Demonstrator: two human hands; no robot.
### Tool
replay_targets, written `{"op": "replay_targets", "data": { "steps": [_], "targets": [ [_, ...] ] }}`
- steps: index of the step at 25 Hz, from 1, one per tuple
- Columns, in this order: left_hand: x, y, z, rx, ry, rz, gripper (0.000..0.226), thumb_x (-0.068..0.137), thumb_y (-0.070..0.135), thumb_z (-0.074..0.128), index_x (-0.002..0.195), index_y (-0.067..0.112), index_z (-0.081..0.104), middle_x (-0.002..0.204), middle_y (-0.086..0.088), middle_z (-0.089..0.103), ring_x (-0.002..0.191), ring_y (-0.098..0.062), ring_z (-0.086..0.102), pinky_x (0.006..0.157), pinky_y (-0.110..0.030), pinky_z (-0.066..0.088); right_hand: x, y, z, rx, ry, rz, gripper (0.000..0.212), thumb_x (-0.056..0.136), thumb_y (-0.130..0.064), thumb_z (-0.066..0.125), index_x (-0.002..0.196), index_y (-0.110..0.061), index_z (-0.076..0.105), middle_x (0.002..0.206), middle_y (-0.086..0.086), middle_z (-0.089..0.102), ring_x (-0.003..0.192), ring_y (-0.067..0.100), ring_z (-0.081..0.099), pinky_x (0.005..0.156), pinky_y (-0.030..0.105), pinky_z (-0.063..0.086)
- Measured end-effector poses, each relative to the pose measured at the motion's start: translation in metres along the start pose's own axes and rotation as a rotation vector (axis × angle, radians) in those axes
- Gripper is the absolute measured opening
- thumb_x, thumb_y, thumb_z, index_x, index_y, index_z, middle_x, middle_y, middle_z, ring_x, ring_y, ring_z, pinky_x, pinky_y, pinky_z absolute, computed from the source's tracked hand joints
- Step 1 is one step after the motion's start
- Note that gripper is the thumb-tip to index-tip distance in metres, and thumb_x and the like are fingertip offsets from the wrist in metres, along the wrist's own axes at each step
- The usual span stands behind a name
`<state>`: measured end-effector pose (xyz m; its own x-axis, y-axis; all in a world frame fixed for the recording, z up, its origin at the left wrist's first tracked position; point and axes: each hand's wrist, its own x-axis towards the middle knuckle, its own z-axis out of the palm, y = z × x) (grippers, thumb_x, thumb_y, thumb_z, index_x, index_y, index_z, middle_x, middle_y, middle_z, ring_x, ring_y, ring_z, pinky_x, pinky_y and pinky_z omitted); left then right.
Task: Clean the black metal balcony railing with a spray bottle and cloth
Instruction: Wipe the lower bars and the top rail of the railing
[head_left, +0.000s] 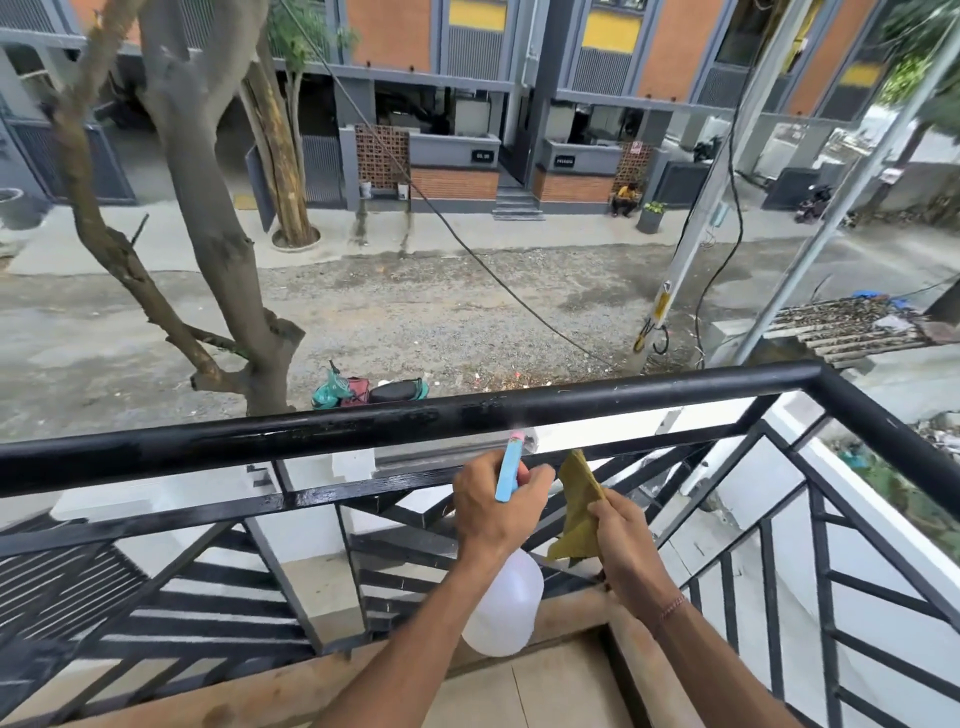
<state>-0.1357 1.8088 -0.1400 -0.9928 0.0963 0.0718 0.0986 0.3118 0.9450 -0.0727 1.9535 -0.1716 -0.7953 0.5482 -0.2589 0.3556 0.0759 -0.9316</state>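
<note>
Street lies below the black railing (395, 423); your left hand (493, 512) grips the spray bottle (503, 608), your right hand (626, 540) pinches the yellow cloth (577, 512).

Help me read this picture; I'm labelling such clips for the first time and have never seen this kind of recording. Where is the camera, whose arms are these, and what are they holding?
There is no machine here. A person wears one wide-angle camera on the head, looking forward and down, so both arms are that person's own. They stand on a balcony above a street. The left hand grips a spray bottle with a blue trigger head, aimed at the black railing; faint mist shows at the nozzle. The right hand pinches a yellowish cloth beside it, below the top rail. A parked scooter stands on the street below.
</note>
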Motion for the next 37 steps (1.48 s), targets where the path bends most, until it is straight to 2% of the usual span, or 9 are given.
{"op": "replay_targets", "data": {
  "steps": [5, 10, 14, 17, 22, 29, 32, 34, 37],
  "targets": [
    [-0.007, 0.001, 0.002, -0.006, -0.116, 0.027, 0.031, 0.076, 0.034, 0.075, 0.054, 0.022, 0.057, 0.048, 0.011, 0.055, 0.051, -0.018, 0.06, 0.052, -0.037, 0.057, -0.014, 0.0, 0.0, 0.011, 0.045, -0.01, 0.029, 0.105, -0.007, 0.035, 0.102, -0.003, 0.064, 0.086, 0.018, 0.057, 0.079, 0.029, 0.057, 0.069, 0.041, 0.053],
    [-0.012, 0.005, 0.0, 0.036, -0.122, 0.004, 0.033, 0.079, 0.029, 0.077, 0.055, 0.021, 0.055, 0.05, 0.01, 0.053, 0.05, -0.012, 0.056, 0.051, -0.029, 0.05, -0.026, 0.001, -0.002, 0.076, 0.108, 0.015, 0.029, 0.104, -0.006, 0.035, 0.101, -0.001, 0.063, 0.085, 0.014, 0.055, 0.079, 0.027, 0.054, 0.072, 0.037, 0.048],
    [-0.008, 0.009, 0.005, 0.028, -0.183, -0.031, 0.028, 0.073, 0.035, 0.075, 0.057, 0.018, 0.06, 0.053, 0.005, 0.06, 0.055, -0.02, 0.063, 0.056, -0.044, 0.063, -0.023, 0.0, -0.004, 0.1, 0.124, -0.002, 0.028, 0.104, -0.007, 0.035, 0.101, -0.003, 0.063, 0.086, 0.015, 0.056, 0.079, 0.026, 0.056, 0.073, 0.04, 0.05],
    [-0.002, 0.009, 0.011, 0.014, -0.191, -0.04, 0.024, 0.07, 0.035, 0.075, 0.058, 0.019, 0.06, 0.052, 0.007, 0.058, 0.056, -0.019, 0.061, 0.056, -0.05, 0.062, -0.015, -0.005, -0.006, 0.15, 0.143, -0.008, 0.028, 0.104, -0.01, 0.036, 0.101, -0.008, 0.064, 0.088, 0.017, 0.062, 0.082, 0.028, 0.062, 0.075, 0.047, 0.056],
    [0.013, 0.009, 0.023, 0.024, -0.189, -0.053, 0.024, 0.069, 0.032, 0.073, 0.055, 0.018, 0.059, 0.053, 0.004, 0.059, 0.057, -0.024, 0.063, 0.056, -0.052, 0.062, -0.002, -0.017, -0.009, 0.374, 0.131, 0.073, 0.026, 0.105, -0.01, 0.039, 0.108, -0.009, 0.064, 0.094, 0.014, 0.061, 0.086, 0.025, 0.061, 0.064, 0.032, 0.055],
    [0.025, 0.013, 0.04, 0.094, -0.195, -0.027, 0.026, 0.068, 0.036, 0.072, 0.057, 0.018, 0.058, 0.054, 0.004, 0.06, 0.055, -0.021, 0.063, 0.056, -0.049, 0.061, 0.014, -0.017, -0.023, 0.642, 0.128, 0.17, 0.026, 0.106, -0.017, 0.042, 0.112, -0.023, 0.066, 0.119, 0.016, 0.069, 0.112, 0.034, 0.063, 0.103, 0.053, 0.049],
    [0.021, 0.021, 0.047, 0.072, -0.249, -0.035, 0.023, 0.075, 0.028, 0.075, 0.06, 0.016, 0.062, 0.059, -0.003, 0.066, 0.05, -0.014, 0.064, 0.054, -0.047, 0.062, 0.008, -0.015, -0.034, 0.675, 0.137, 0.17, 0.026, 0.106, -0.016, 0.04, 0.118, -0.017, 0.064, 0.114, 0.015, 0.069, 0.106, 0.032, 0.064, 0.085, 0.046, 0.057],
    [0.017, 0.026, 0.052, 0.075, -0.258, -0.006, 0.024, 0.075, 0.026, 0.076, 0.059, 0.015, 0.062, 0.059, -0.004, 0.066, 0.052, -0.018, 0.065, 0.055, -0.045, 0.062, 0.004, -0.017, -0.042, 0.684, 0.151, 0.16, 0.025, 0.106, -0.014, 0.04, 0.115, -0.017, 0.064, 0.105, 0.011, 0.069, 0.097, 0.027, 0.064, 0.075, 0.039, 0.056],
    [0.015, 0.032, 0.063, 0.102, -0.247, 0.044, 0.025, 0.073, 0.03, 0.075, 0.058, 0.016, 0.06, 0.057, -0.003, 0.065, 0.059, -0.027, 0.068, 0.056, -0.047, 0.061, 0.005, -0.015, -0.053, 0.653, 0.168, 0.161, 0.024, 0.106, -0.015, 0.04, 0.109, -0.021, 0.063, 0.106, 0.01, 0.068, 0.097, 0.026, 0.064, 0.074, 0.039, 0.055]
  ]
}}
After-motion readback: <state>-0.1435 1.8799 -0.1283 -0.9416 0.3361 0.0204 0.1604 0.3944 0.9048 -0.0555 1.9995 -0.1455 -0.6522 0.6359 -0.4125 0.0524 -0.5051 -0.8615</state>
